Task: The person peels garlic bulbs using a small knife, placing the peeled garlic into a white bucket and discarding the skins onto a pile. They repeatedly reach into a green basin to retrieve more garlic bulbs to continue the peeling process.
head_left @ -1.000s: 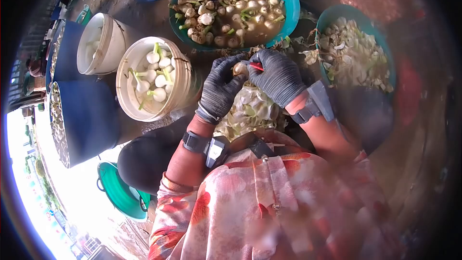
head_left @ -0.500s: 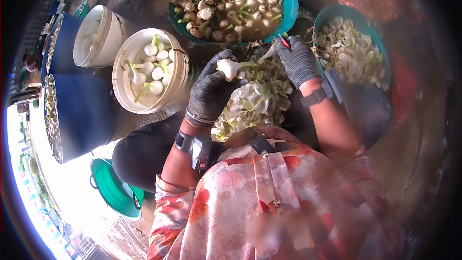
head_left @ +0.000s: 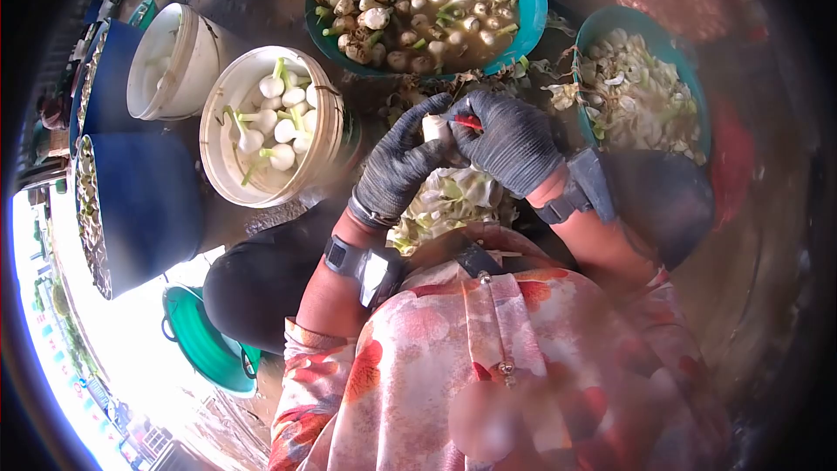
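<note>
Both my hands wear dark grey gloves and meet in front of my chest. My left hand (head_left: 392, 166) is closed around a pale garlic bulb (head_left: 435, 129), partly hidden by the fingers. My right hand (head_left: 514, 144) grips a small knife by its red handle (head_left: 469, 122), right beside the bulb; its blade is hidden. Beneath the hands lies a heap of whitish-green peelings (head_left: 458, 205). To the left stands a white bucket (head_left: 212, 144) with several clean white bulbs and green stems inside.
Ahead is a teal tub (head_left: 529, 30) of unpeeled bulbs in brown water. A teal basin (head_left: 582, 39) of peelings stands to the right. Another white bucket (head_left: 144, 78) and a blue drum (head_left: 144, 209) are at left. A green basin (head_left: 196, 344) sits lower left.
My right hand has moved left and down, bringing the knife to the bulb. My left hand has turned the bulb, and its stem no longer shows pointing right.
</note>
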The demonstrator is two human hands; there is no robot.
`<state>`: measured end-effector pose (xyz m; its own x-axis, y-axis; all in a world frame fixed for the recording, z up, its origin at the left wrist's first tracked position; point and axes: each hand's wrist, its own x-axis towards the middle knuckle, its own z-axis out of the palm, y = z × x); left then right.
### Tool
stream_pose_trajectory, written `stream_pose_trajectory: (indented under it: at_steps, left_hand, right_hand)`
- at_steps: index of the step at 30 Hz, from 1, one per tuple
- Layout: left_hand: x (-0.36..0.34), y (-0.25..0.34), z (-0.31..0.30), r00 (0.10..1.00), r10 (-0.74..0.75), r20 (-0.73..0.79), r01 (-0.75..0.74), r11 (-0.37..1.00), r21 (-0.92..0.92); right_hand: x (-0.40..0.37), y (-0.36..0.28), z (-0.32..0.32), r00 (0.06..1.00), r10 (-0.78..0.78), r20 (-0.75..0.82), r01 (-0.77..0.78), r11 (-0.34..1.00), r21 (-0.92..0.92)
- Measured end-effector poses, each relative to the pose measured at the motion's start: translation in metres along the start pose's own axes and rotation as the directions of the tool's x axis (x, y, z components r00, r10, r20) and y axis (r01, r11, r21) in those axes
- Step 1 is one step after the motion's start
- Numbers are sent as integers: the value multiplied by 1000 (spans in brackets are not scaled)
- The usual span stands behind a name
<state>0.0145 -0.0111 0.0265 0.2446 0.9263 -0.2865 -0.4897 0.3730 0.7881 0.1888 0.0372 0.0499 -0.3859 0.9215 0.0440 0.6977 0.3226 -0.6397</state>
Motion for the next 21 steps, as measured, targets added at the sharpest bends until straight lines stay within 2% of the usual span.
stream_pose_trajectory:
  at_steps: [1,2,3,5,6,7,8,9,11,12,13,14,15,17,18,19,20,21]
  left_hand:
    - [1,0,-2,997,48,64,-54,995,89]
    - [2,-1,-3,987,88,132,-111,978,175]
    - [2,-3,-4,988,84,132,-107,979,174]
    - [4,-5,-6,984,152,96,-172,951,258]
    - [4,-2,-7,984,151,97,-171,951,258]
    - [5,2,-7,994,93,64,-105,965,240]
    - [5,5,-8,999,33,30,-39,975,219]
    - [5,5,-10,999,33,27,-38,975,217]
    - [5,6,-12,991,-112,-77,133,915,381]
    - [5,0,-11,998,-6,-68,35,899,436]
    - [7,-5,-11,998,-7,-67,36,899,437]
    - [9,-8,-11,975,223,0,-187,818,544]
    - [10,-10,-11,897,433,93,-391,676,625]
    - [7,-8,-8,882,463,89,-416,675,609]
    - [4,-8,-6,926,375,-51,-319,846,428]
    - [3,-8,-4,954,250,-163,-215,955,207]
    - [4,-17,-14,956,227,-185,-194,964,181]
    - [6,-21,-16,969,126,-211,-147,985,-87]
  right_hand:
    - [3,5,3,1000,2,1,-2,1000,-2]
    - [7,13,10,998,68,19,-69,995,75]
    - [10,16,12,990,131,42,-136,979,152]
    - [9,16,14,991,130,44,-136,974,181]
    - [6,9,11,998,65,1,-65,994,92]
    - [5,5,9,999,-4,-35,4,1000,-1]
    - [4,3,9,999,-3,-32,3,1000,-1]
    - [4,1,10,999,-23,-27,22,999,-32]
    - [4,0,12,999,-43,-20,41,997,-63]
    - [6,2,15,998,56,10,-56,998,13]
    - [7,4,18,987,151,47,-154,984,86]
    - [9,14,28,987,156,41,-160,978,137]
    - [9,24,36,987,156,40,-160,978,137]
    - [11,38,47,936,230,266,-340,789,511]
    - [8,35,50,932,231,278,-358,696,622]
    - [9,32,50,912,238,333,-396,715,576]
    - [6,28,51,931,216,293,-350,755,555]
    - [3,20,51,948,191,255,-302,792,530]
